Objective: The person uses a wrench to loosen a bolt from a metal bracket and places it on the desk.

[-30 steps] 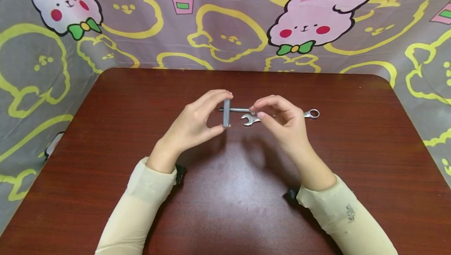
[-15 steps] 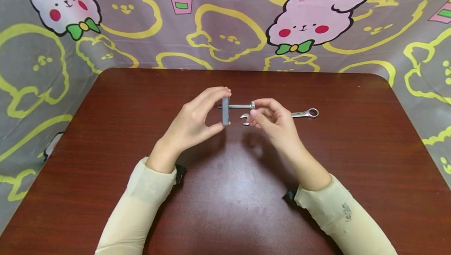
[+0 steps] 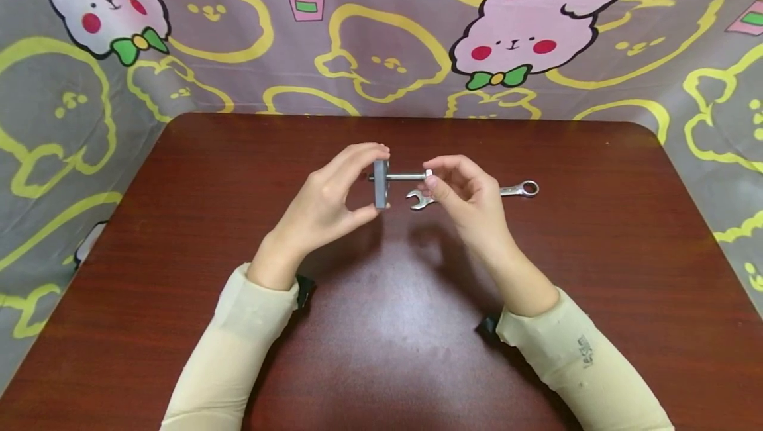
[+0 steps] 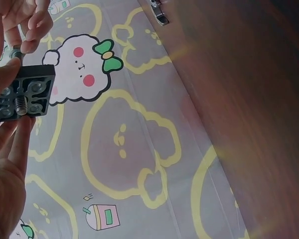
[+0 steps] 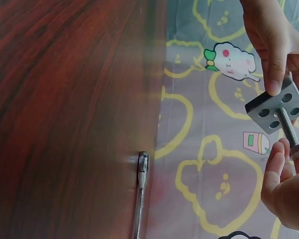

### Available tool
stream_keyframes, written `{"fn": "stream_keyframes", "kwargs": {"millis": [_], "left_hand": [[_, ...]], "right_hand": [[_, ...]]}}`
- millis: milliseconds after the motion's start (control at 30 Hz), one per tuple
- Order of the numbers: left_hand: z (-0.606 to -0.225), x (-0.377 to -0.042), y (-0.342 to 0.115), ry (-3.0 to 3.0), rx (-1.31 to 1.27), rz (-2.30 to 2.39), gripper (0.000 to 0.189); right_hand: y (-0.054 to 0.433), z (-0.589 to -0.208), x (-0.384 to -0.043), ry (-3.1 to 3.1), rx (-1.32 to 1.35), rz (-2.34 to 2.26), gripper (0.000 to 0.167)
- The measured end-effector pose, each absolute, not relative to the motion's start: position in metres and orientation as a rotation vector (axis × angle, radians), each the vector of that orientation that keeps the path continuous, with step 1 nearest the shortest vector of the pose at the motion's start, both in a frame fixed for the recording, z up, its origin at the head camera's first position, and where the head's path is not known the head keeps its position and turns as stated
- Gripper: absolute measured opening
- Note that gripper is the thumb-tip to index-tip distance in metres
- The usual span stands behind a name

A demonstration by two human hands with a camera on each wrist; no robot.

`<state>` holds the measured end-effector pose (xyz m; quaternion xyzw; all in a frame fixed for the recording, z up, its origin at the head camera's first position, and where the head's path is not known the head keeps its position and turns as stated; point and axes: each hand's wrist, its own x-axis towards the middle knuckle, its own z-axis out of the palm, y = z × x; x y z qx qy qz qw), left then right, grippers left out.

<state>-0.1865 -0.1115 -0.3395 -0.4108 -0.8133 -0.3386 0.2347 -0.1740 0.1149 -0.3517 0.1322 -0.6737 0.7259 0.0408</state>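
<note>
By its opposite edges, my left hand holds a grey square plate upright above the table, thumb below and fingers on top. A long hex bolt runs level through the plate's middle; its threaded end pokes out on the far side in the left wrist view. My right hand pinches the bolt's head between thumb and fingertips. Several round holes surround the bolt on the plate's face, seen in the right wrist view. Much of the shank lies between plate and head.
A combination wrench lies on the dark red-brown table beyond my right hand, which hides its middle. Its jaw end points left and its ring end right. A patterned curtain hangs behind the table.
Plate and bolt have risen slightly in view. My right fingers have shifted about the bolt head, dropping lower half a second ago and now pinching it again. The wrench stays put.
</note>
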Motion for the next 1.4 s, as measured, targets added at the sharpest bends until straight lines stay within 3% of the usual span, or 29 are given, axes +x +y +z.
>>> {"fn": "stream_keyframes", "kwargs": {"millis": [500,1100,1400], "left_hand": [[-0.339,-0.187,-0.113,-2.253,-1.119,-0.929,0.062],[-0.34,-0.186,-0.112,-2.283,-1.127,-0.906,0.062],[-0.338,-0.185,-0.111,-2.253,-1.136,-0.86,0.062]], "right_hand": [[0.113,-0.346,-0.176,-2.085,0.528,1.947,0.041],[0.121,-0.342,-0.169,-1.922,0.601,2.063,0.033],[0.128,-0.348,-0.175,-2.203,0.279,2.16,0.027]]}}
